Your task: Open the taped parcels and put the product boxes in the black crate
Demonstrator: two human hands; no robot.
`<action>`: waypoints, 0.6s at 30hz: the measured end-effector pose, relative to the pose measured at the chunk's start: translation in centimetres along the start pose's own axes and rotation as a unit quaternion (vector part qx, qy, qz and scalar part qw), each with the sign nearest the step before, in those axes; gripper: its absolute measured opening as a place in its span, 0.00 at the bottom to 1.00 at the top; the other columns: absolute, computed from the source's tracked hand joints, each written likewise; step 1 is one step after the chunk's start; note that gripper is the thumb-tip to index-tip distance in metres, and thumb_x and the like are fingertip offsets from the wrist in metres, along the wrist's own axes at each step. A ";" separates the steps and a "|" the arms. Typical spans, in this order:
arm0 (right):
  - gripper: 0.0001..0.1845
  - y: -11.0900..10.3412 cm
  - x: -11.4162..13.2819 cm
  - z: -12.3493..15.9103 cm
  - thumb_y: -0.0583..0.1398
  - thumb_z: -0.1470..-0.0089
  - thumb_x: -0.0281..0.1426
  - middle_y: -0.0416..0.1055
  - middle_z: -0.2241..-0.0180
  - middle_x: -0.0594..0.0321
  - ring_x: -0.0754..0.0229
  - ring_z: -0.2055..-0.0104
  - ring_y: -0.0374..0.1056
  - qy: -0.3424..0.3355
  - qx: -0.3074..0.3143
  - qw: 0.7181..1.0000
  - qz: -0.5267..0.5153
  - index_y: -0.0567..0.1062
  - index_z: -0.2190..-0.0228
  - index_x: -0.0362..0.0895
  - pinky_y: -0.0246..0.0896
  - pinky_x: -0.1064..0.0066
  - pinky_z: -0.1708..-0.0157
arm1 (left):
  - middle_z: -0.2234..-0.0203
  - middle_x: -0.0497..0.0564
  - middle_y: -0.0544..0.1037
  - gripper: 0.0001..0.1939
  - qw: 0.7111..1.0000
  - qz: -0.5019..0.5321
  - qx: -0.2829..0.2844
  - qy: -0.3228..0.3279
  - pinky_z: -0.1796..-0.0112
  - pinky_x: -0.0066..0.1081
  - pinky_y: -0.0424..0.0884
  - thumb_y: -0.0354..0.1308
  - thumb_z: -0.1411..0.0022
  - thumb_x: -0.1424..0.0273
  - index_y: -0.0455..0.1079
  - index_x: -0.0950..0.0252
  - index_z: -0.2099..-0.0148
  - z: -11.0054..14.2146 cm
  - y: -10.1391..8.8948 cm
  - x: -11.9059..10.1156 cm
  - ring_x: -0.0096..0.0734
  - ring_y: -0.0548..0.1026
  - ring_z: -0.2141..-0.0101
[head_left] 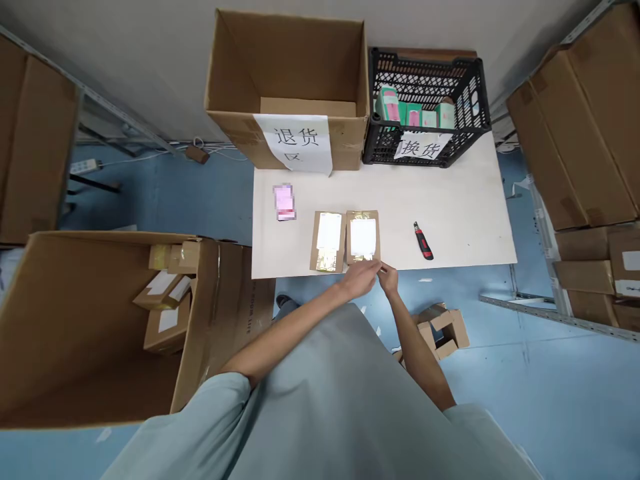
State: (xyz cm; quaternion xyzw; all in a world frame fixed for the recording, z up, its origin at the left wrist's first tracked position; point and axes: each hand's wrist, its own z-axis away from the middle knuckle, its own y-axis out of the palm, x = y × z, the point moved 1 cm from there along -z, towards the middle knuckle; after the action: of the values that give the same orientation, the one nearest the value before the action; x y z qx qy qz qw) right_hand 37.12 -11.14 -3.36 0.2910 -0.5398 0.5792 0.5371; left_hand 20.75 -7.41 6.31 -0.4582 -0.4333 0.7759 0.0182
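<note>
Two small brown cardboard parcels lie side by side at the table's front edge. The left parcel [315, 250] and the right parcel [371, 215] each bear a white label and shiny tape. My left hand [361, 279] and my right hand [389, 280] meet at the right parcel's near right corner, fingers closed in a pinch. Whether they grip the parcel, its tape or something small cannot be made out. A red and black utility knife [423, 241] lies on the table to the right. At the left lies a pink item [285, 202], blurred out.
Behind the parcels stand a big open carton [235, 133] with a paper sign and a black crate [370, 143] holding green and pink boxes. A large carton [100, 280] with parcels is at left. An opened box [455, 327] sits on the floor; stacked cartons [575, 140] are at right.
</note>
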 end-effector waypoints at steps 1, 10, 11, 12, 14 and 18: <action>0.30 -0.2 0.3 -0.3 0.64 0.46 0.52 0.91 0.61 0.51 0.41 0.52 0.86 0.007 0.005 1.000 0.011 0.90 0.57 0.42 0.81 0.42 0.42 | 0.29 0.68 0.79 0.27 1.000 0.008 0.008 -0.003 0.27 0.49 0.74 0.62 0.30 0.80 0.77 0.70 0.31 0.3 0.5 0.0 0.54 0.78 0.28; 0.32 -1.5 11.5 0.3 0.60 0.33 0.49 0.85 0.39 0.40 0.41 0.36 0.82 -0.053 -0.077 0.991 0.097 0.88 0.43 0.40 0.79 0.47 0.37 | 0.30 0.57 0.82 0.24 0.976 0.153 -0.117 -0.097 0.29 0.47 0.76 0.55 0.19 0.67 0.77 0.60 0.27 12.4 -2.2 3.5 0.48 0.80 0.30; 0.31 -0.5 13.3 0.7 0.60 0.32 0.49 0.85 0.39 0.41 0.42 0.36 0.81 -0.068 -0.056 0.991 0.100 0.88 0.43 0.41 0.79 0.48 0.36 | 0.31 0.56 0.83 0.24 0.968 0.170 -0.147 -0.115 0.29 0.46 0.76 0.55 0.19 0.66 0.78 0.59 0.28 14.4 -3.0 4.4 0.47 0.81 0.31; 0.30 1.0 15.1 1.1 0.61 0.31 0.50 0.86 0.40 0.43 0.42 0.36 0.81 -0.081 -0.033 0.991 0.103 0.88 0.43 0.42 0.79 0.48 0.37 | 0.32 0.56 0.84 0.23 0.957 0.185 -0.178 -0.134 0.30 0.46 0.77 0.55 0.19 0.65 0.79 0.59 0.29 16.4 -3.8 5.4 0.47 0.81 0.32; 0.28 4.9 18.4 1.9 0.62 0.30 0.50 0.87 0.40 0.45 0.42 0.36 0.82 -0.107 0.026 0.987 0.113 0.89 0.44 0.44 0.79 0.49 0.37 | 0.34 0.55 0.85 0.22 0.932 0.211 -0.239 -0.173 0.31 0.46 0.78 0.54 0.19 0.64 0.80 0.59 0.30 20.6 -5.1 7.3 0.47 0.83 0.34; 0.26 15.5 23.2 4.4 0.63 0.28 0.51 0.88 0.43 0.47 0.43 0.38 0.83 -0.147 0.142 0.972 0.119 0.89 0.46 0.46 0.81 0.50 0.39 | 0.37 0.57 0.86 0.22 0.873 0.254 -0.341 -0.239 0.35 0.45 0.81 0.55 0.19 0.61 0.81 0.61 0.32 29.3 -6.6 10.9 0.48 0.85 0.38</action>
State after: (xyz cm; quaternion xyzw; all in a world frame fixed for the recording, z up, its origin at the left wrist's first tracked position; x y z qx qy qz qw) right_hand 15.66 -5.68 14.18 0.3798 -0.5557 0.6607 0.3322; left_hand -9.31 -17.83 9.25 -0.3309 -0.5309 0.6436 -0.4410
